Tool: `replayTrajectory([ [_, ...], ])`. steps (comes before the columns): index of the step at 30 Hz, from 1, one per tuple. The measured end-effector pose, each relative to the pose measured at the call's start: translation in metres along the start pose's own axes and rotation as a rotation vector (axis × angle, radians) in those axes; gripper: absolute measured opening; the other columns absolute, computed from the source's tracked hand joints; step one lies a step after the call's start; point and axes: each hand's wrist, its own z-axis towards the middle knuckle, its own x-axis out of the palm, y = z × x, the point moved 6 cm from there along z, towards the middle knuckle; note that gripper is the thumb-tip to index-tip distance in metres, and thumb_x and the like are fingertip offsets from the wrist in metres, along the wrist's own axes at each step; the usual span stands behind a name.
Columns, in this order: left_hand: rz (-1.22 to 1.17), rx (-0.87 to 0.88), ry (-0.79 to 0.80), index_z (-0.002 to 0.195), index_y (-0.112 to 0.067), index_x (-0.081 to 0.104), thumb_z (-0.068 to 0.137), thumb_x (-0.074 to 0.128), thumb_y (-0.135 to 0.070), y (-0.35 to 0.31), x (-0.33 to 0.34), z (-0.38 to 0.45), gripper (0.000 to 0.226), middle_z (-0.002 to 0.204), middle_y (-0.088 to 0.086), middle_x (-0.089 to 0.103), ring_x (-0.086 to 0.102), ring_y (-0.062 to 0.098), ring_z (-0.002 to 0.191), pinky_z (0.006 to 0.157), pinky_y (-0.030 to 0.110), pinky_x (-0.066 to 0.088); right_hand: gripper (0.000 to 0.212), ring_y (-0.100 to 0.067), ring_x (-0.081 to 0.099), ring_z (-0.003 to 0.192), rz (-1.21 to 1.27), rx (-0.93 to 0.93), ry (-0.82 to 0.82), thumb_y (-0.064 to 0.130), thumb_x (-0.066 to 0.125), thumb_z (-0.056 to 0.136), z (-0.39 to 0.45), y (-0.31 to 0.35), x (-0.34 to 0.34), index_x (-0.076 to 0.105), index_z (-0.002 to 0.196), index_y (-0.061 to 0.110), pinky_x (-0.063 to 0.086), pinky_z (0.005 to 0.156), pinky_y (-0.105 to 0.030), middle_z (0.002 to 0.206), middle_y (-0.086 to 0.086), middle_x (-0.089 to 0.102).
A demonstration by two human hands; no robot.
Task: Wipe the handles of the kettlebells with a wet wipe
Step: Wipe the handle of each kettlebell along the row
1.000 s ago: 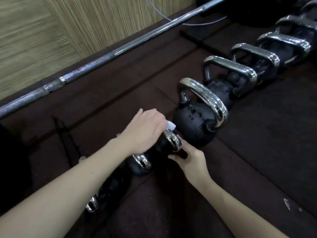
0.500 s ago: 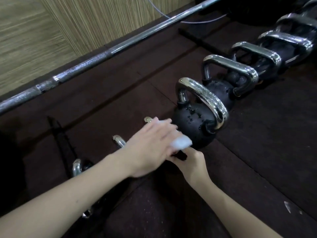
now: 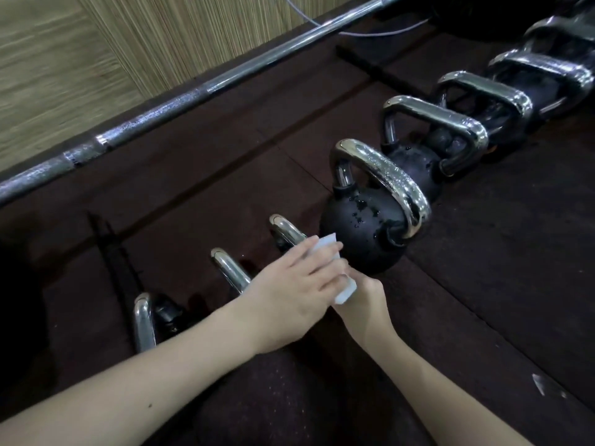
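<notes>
A row of black kettlebells with chrome handles runs from lower left to upper right on the dark floor mat. My left hand (image 3: 289,291) holds a white wet wipe (image 3: 325,251) down over the handle of a small kettlebell (image 3: 286,228), covering most of it. My right hand (image 3: 365,305) reaches in just below, its fingers tucked under the wipe and my left hand at that kettlebell's near side. Right behind stands a larger kettlebell (image 3: 363,239) with water drops on it and a wet handle (image 3: 388,177).
Two more small chrome handles (image 3: 230,268) (image 3: 143,320) lie to the left, partly under my left forearm. Bigger kettlebells (image 3: 450,123) continue to the upper right. A steel barbell (image 3: 193,94) lies along the wooden wall. A scrap of litter (image 3: 539,383) lies at the lower right.
My left hand slid the wipe along the small handle toward me and the right, exposing the handle's far end. My right hand stayed at the kettlebell's near side.
</notes>
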Motion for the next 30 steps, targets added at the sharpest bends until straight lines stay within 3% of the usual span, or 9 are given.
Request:
replayTrajectory([
  [3,-0.225,-0.189,0.007,0.146,-0.03,0.05,0.109,0.022,-0.037,0.037,-0.008,0.006,0.047,0.145,-0.004,0.053,0.033,0.027,0.152,0.127,0.046,0.015,0.034,0.007,0.067,0.101,0.056,0.094,0.01,0.011,0.09,0.075,0.0,-0.009,0.002,0.079,0.107,0.007,0.046,0.091,-0.005,0.106,0.003,0.079],
  [7,-0.554,-0.427,0.009,0.086,-0.023,0.045,0.113,0.025,-0.028,0.093,-0.009,0.011,0.034,0.094,-0.001,0.049,0.052,0.03,0.106,0.098,0.044,0.041,0.068,-0.005,0.057,0.136,0.094,-0.028,-0.038,0.011,0.094,0.072,-0.001,0.0,-0.006,0.068,0.135,0.009,0.041,0.117,-0.023,0.141,0.002,0.066],
  [8,-0.414,-0.367,0.008,0.082,-0.019,0.04,0.113,0.026,-0.026,0.096,-0.012,0.012,0.034,0.09,0.002,0.046,0.052,0.032,0.1,0.094,0.044,0.043,0.068,-0.005,0.057,0.137,0.091,-0.031,-0.03,0.011,0.094,0.072,-0.001,-0.001,-0.006,0.068,0.135,0.008,0.04,0.118,-0.024,0.142,0.001,0.066],
  [11,-0.468,-0.408,0.081,0.086,-0.017,0.046,0.106,0.032,-0.01,0.081,-0.011,0.015,0.026,0.089,0.014,0.051,0.058,0.037,0.104,0.1,0.041,0.044,0.067,0.001,0.059,0.132,0.089,0.008,-0.035,0.008,0.094,0.07,-0.002,-0.006,-0.004,0.07,0.132,0.008,0.043,0.114,-0.021,0.137,0.001,0.068],
  [13,-0.218,-0.272,0.04,0.111,-0.021,0.061,0.1,0.035,-0.015,0.045,-0.019,0.017,0.029,0.108,0.008,0.064,0.054,0.041,0.13,0.117,0.05,0.036,0.051,0.007,0.066,0.116,0.055,0.089,-0.014,0.011,0.093,0.073,-0.002,-0.007,-0.004,0.076,0.121,0.01,0.053,0.099,-0.02,0.121,0.005,0.076],
  [17,-0.098,-0.046,0.034,0.135,-0.01,0.061,0.101,0.048,-0.025,-0.003,-0.011,0.0,0.04,0.146,0.011,0.058,0.036,0.039,0.152,0.126,0.055,0.025,0.028,-0.014,0.068,0.095,0.01,0.14,0.092,0.004,0.079,0.087,-0.004,-0.02,0.001,0.075,0.114,0.003,0.045,0.069,-0.003,0.107,-0.008,0.077],
  [21,-0.292,-0.236,0.041,0.123,-0.019,0.065,0.104,0.029,-0.033,0.047,-0.01,0.012,0.044,0.132,0.006,0.064,0.045,0.035,0.145,0.125,0.052,0.025,0.042,0.004,0.068,0.107,0.017,0.06,-0.018,0.015,0.093,0.074,-0.001,-0.01,-0.004,0.078,0.113,0.01,0.053,0.093,-0.015,0.114,0.007,0.077],
  [24,-0.563,-0.473,0.042,0.091,-0.016,0.05,0.107,0.021,-0.024,0.096,-0.013,0.008,0.034,0.104,0.009,0.06,0.059,0.039,0.11,0.11,0.051,0.041,0.06,-0.003,0.056,0.136,0.067,0.016,0.001,0.018,0.093,0.074,0.0,-0.006,-0.003,0.072,0.13,0.01,0.044,0.116,-0.028,0.139,0.004,0.068],
  [30,-0.288,-0.306,0.059,0.116,-0.017,0.066,0.101,0.04,-0.013,0.053,-0.017,0.022,0.031,0.116,0.012,0.068,0.055,0.04,0.13,0.115,0.057,0.036,0.049,0.002,0.066,0.116,0.055,0.045,-0.023,0.011,0.093,0.073,-0.001,-0.001,-0.005,0.077,0.12,0.01,0.051,0.1,-0.02,0.123,0.011,0.074],
])
